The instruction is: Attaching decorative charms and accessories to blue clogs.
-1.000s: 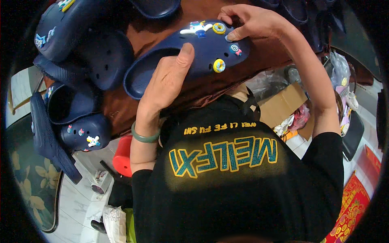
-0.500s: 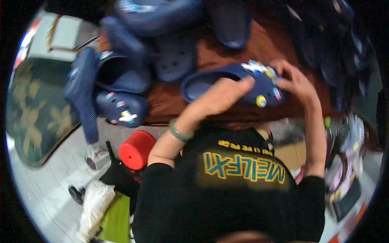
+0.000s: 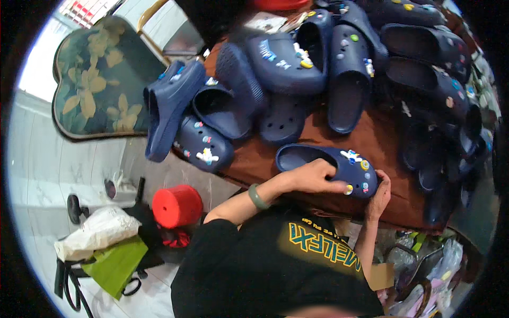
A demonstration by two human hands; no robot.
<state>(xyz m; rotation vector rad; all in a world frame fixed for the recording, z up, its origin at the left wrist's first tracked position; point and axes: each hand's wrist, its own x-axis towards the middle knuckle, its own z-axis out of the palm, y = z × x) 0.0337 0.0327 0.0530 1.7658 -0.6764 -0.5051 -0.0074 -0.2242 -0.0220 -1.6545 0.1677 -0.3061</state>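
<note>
A navy clog (image 3: 307, 152) lies at the front edge of the brown-covered table, its toe pointing right. On its upper sit a white figure charm (image 3: 351, 156), a yellow ring charm (image 3: 365, 165) and a small round yellow charm (image 3: 348, 189). My left hand (image 3: 313, 177) grips the clog at its foot opening, fingers curled inward, with the thumb pressed by the round yellow charm. Around the toe end, my right hand (image 3: 380, 195) is closed, its fingers partly hidden by the clog.
Several navy clogs (image 3: 286, 63) crowd the table's back, and more are piled at right (image 3: 427, 79). A brown cloth (image 3: 389, 143) covers the table. At left stand a floral-backed chair (image 3: 101, 79) and a red stool (image 3: 177, 205). Plastic bags (image 3: 450, 259) lie at lower right.
The view has shifted, bringing more of the table's back into sight. My right hand has gone from the toe's upper side to its end. My left thumb now rests by the round yellow charm.
</note>
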